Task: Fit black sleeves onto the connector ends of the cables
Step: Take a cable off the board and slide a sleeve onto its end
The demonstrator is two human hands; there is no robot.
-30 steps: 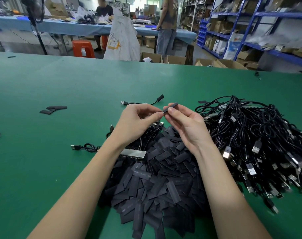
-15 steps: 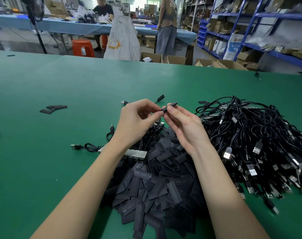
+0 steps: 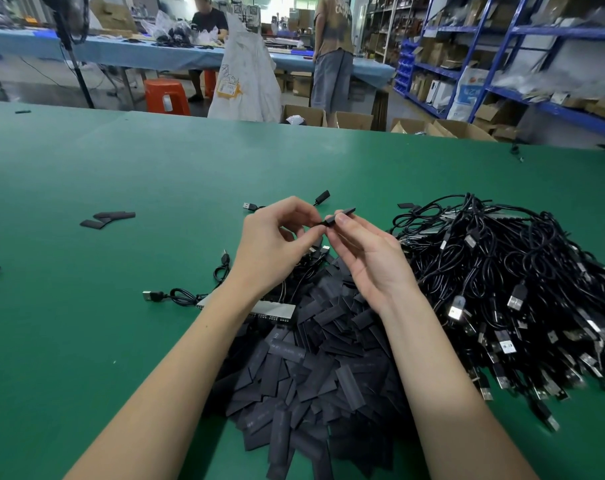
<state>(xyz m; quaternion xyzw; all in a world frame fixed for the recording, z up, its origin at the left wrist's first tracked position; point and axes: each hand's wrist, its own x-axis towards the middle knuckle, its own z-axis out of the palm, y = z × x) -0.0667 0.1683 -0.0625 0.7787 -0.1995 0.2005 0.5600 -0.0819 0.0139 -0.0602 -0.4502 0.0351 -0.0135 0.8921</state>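
My right hand pinches a flat black sleeve between thumb and fingers, its far end sticking up and to the right. My left hand pinches a thin black cable end at the sleeve's near opening; the connector itself is hidden by fingers and sleeve. Both hands hover above a heap of loose black sleeves in front of me. A big tangle of black USB cables lies to the right.
The green table carries a few stray sleeves at left, loose cables near my left forearm and another cable beyond the hands. A grey strip pokes from under my left wrist. Two people, boxes and blue shelves stand behind.
Both hands have lifted slightly and my left fingers have curled tighter at the sleeve's near end. The sleeve stays pinched in my right hand.
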